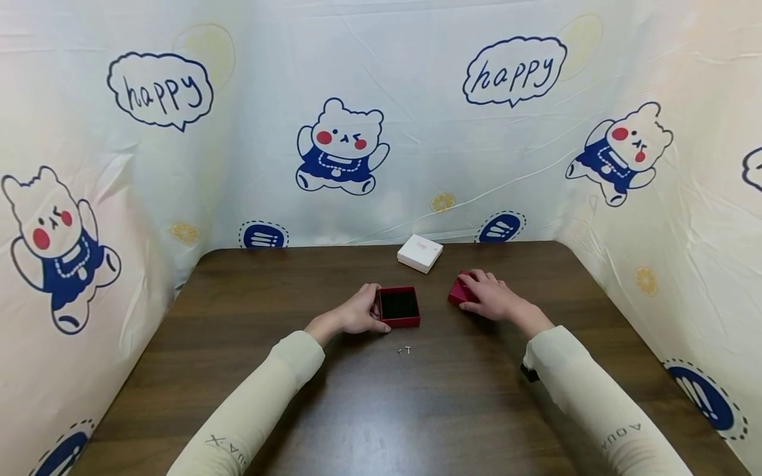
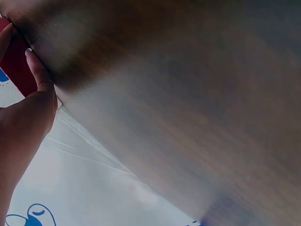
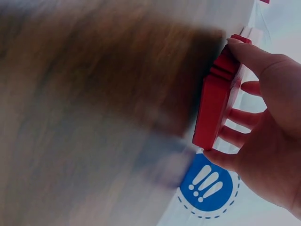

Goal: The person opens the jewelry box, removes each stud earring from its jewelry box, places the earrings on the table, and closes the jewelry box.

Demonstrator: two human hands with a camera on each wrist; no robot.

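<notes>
An open red box (image 1: 399, 307) with a dark lining sits on the brown table (image 1: 381, 396). My left hand (image 1: 361, 311) grips its left side; in the left wrist view the fingers (image 2: 37, 70) lie against the red box wall (image 2: 16, 66). My right hand (image 1: 491, 295) covers and holds the red lid (image 1: 458, 289) on the table to the right. In the right wrist view the fingers (image 3: 244, 117) and thumb curl round the red lid (image 3: 217, 96). Two tiny silver earrings (image 1: 405, 350) lie on the table just in front of the box.
A small white box (image 1: 420, 253) rests near the table's far edge. Cartoon-bear printed sheets (image 1: 357, 132) wall in the table at the back and on both sides.
</notes>
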